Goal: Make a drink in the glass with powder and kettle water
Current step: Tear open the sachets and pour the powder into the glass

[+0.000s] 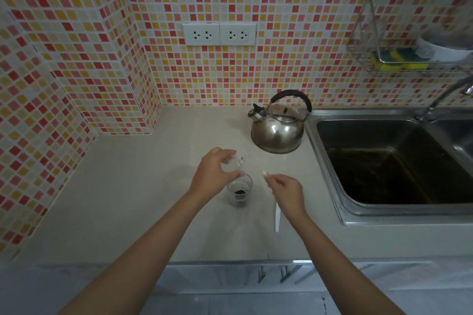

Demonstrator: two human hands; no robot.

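Observation:
A small clear glass (pixel 239 193) stands on the pale counter (pixel 133 202) with dark powder at its bottom. Just above its rim, my left hand (pixel 215 174) holds a small clear packet (pixel 235 162), tilted over the glass. To the right of the glass, my right hand (pixel 286 190) pinches a small pale scrap (pixel 265 174) between its fingertips. A steel kettle (pixel 277 128) with a black handle stands behind the glass, next to the sink. A white spoon or stick (pixel 277 217) lies on the counter, partly under my right wrist.
A steel sink (pixel 384 161) with a dark basin fills the right side, its tap (pixel 445 100) at the back. A wire rack (pixel 399 56) with sponges and a bowl hangs on the tiled wall. Two socket plates (pixel 219 34) sit above the counter.

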